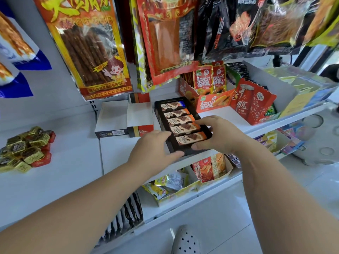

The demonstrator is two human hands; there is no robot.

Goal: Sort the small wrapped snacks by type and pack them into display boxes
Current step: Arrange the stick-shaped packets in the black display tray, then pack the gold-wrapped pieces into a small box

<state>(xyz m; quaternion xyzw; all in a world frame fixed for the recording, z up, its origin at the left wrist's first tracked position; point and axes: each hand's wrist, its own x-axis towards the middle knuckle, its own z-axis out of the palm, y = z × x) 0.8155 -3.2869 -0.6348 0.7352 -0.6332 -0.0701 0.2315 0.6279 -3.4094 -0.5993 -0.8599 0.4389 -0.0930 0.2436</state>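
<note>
White shelf [73, 171] w/ choc box [159, 116]

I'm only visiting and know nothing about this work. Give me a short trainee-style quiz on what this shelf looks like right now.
1. True or false: the left hand and the right hand both touch the black tray.
2. How many chocolate bars show on top in the tray? A) three B) five C) eight
3. Fill in: the pile of gold and red wrapped sweets lies to the ___ of the empty display boxes.

Key: 1 true; 2 B; 3 left.
</note>
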